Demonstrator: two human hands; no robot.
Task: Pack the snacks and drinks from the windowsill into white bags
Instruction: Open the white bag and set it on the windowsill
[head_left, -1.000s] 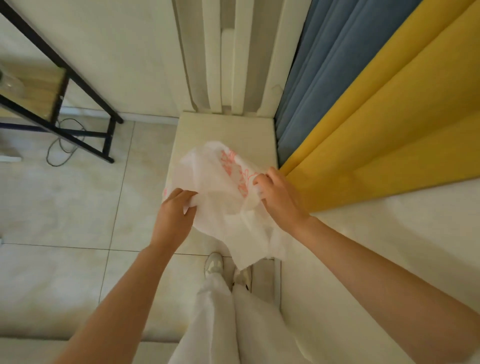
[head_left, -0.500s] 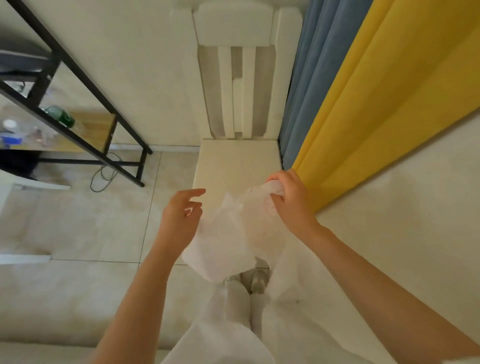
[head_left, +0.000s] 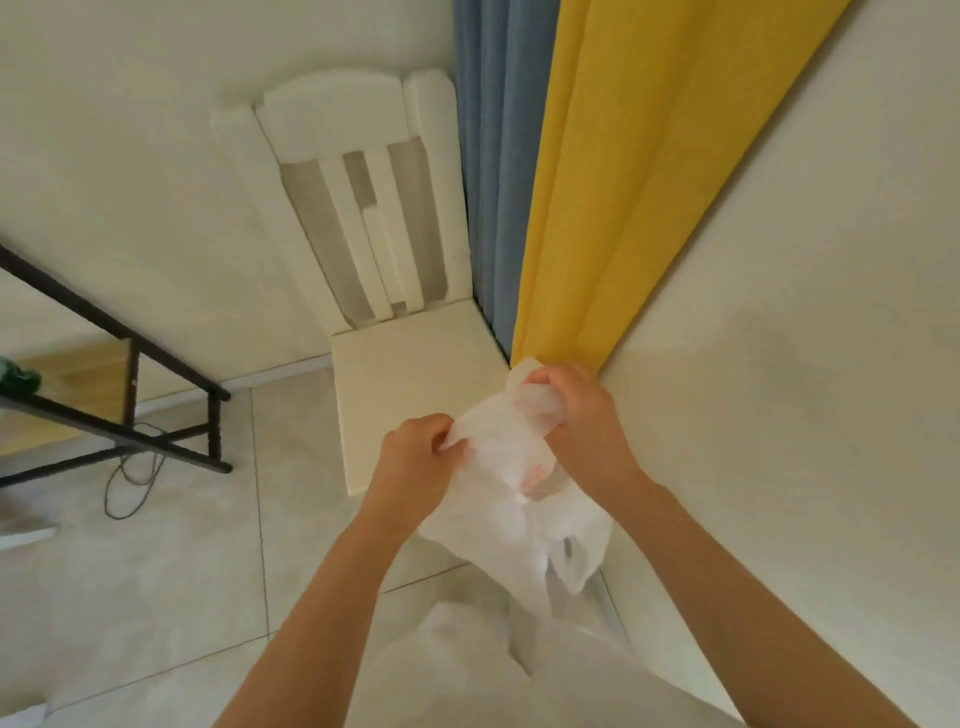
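Two curtains, one blue (head_left: 485, 171) and one yellow (head_left: 618, 171), hang beside a white chair (head_left: 395, 364). Above its seat both hands grip a thin, crumpled white bag (head_left: 511, 467): the left hand (head_left: 415, 467) pinches one edge, the right hand (head_left: 582, 415) clutches the bunched top.

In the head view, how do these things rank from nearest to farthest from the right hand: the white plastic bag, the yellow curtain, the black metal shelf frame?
1. White plastic bag: gripped by the right hand itself, also by the left hand.
2. Yellow curtain: just above and behind the right hand.
3. Black metal shelf frame: far off at the left, across the tiled floor.
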